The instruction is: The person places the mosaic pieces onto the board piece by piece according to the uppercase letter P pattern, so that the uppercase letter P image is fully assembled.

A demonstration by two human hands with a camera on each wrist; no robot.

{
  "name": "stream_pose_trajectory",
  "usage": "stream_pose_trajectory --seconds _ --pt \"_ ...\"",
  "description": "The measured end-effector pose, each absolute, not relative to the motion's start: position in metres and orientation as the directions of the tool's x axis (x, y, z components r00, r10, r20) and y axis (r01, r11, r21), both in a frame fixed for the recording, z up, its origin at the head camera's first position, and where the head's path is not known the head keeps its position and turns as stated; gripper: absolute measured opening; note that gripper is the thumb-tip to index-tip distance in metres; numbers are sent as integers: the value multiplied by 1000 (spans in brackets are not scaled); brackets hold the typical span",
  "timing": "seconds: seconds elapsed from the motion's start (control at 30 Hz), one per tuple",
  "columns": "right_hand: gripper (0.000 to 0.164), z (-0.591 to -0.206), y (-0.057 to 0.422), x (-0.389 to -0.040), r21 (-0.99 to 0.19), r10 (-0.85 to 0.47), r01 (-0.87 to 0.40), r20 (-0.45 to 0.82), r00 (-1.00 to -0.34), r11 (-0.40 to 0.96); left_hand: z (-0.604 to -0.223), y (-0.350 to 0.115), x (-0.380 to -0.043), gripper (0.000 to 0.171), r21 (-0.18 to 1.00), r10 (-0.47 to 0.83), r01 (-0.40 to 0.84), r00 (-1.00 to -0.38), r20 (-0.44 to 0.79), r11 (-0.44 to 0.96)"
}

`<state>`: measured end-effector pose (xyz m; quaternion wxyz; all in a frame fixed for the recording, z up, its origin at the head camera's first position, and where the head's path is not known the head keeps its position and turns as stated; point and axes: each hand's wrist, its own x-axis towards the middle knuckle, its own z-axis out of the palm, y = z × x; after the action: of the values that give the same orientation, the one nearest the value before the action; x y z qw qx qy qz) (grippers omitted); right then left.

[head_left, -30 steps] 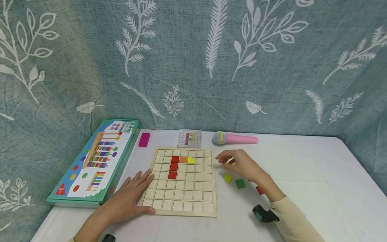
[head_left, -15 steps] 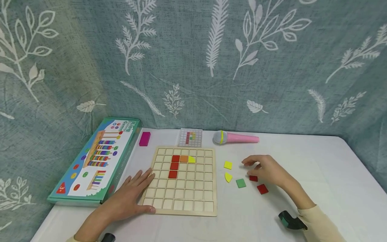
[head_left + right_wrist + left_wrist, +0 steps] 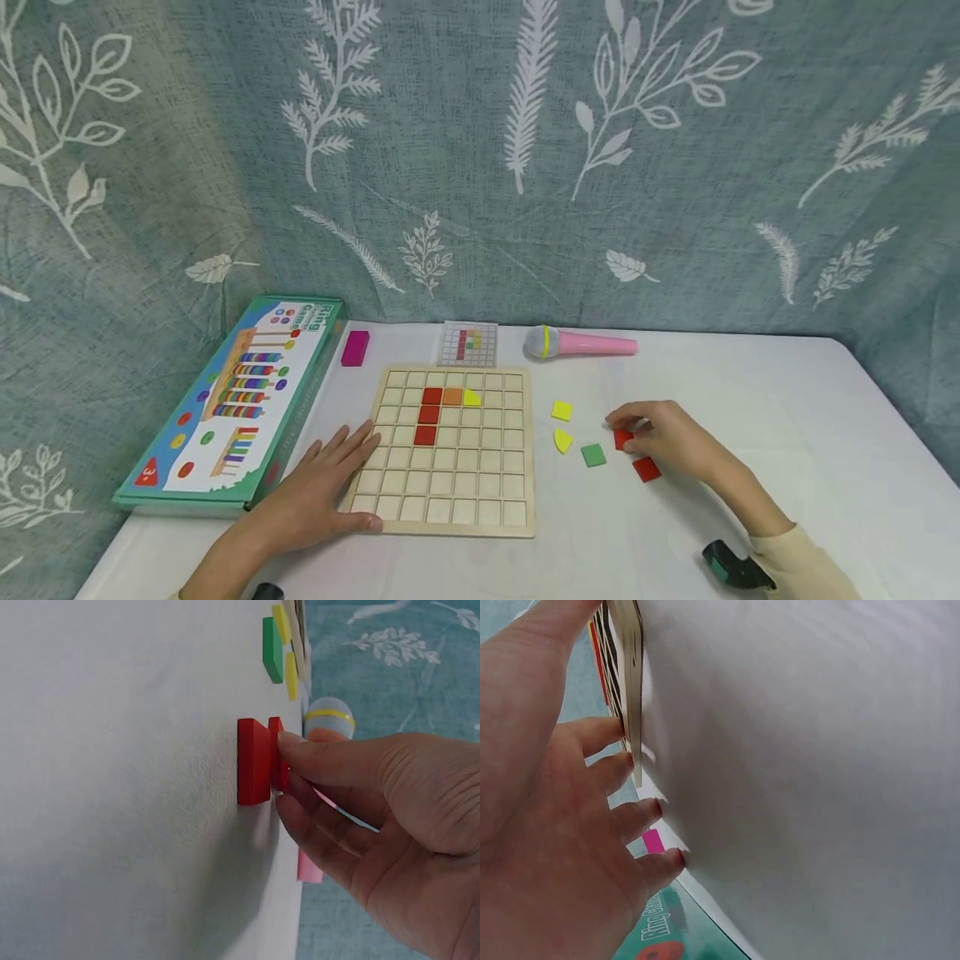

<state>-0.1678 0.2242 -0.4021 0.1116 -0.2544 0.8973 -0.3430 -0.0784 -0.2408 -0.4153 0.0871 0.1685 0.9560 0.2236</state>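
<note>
My left hand (image 3: pixel 318 492) rests with spread fingers along the left edge of a wooden grid board (image 3: pixel 468 483). Three red tiles stand in a column on the board, with an orange tile (image 3: pixel 452 397) and a yellow rounded tile (image 3: pixel 472 398) beside the top one. To the right of the board, my right hand (image 3: pixel 675 435) pinches a red square tile (image 3: pixel 621 438) between thumb and fingers, low over the table. Another red tile (image 3: pixel 253 761) lies just in front of it. A green tile (image 3: pixel 593 455), a yellow square (image 3: pixel 562 411) and a yellow quarter-round (image 3: pixel 562 441) lie nearer the board.
A pattern card (image 3: pixel 467 344) lies behind the board, with a pink toy microphone (image 3: pixel 592 343) to its right. A magenta block (image 3: pixel 355 348) stands at the back left. The boxed ring game (image 3: pixel 232 408) lies left of the board.
My right hand has moved away from the board's right side, off the yellow square, to the red tile and taken hold of it. The left hand has stayed in place.
</note>
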Motion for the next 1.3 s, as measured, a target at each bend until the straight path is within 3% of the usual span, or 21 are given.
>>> stream_pose_trajectory --seconds 0.5,0.8,1.3 --pt "31 -400 227 -162 -619 -550 -419 -25 -835 664 -416 -241 -78 109 456 357 279 -929 -93 845" --pt "29 -392 220 -163 -602 -579 -483 42 -815 636 -416 -242 -78 110 454 356 278 -930 -95 847" --pt "25 -392 166 -175 -623 -645 -565 124 -754 541 -416 -240 -79 109 455 349 264 -931 -111 850"
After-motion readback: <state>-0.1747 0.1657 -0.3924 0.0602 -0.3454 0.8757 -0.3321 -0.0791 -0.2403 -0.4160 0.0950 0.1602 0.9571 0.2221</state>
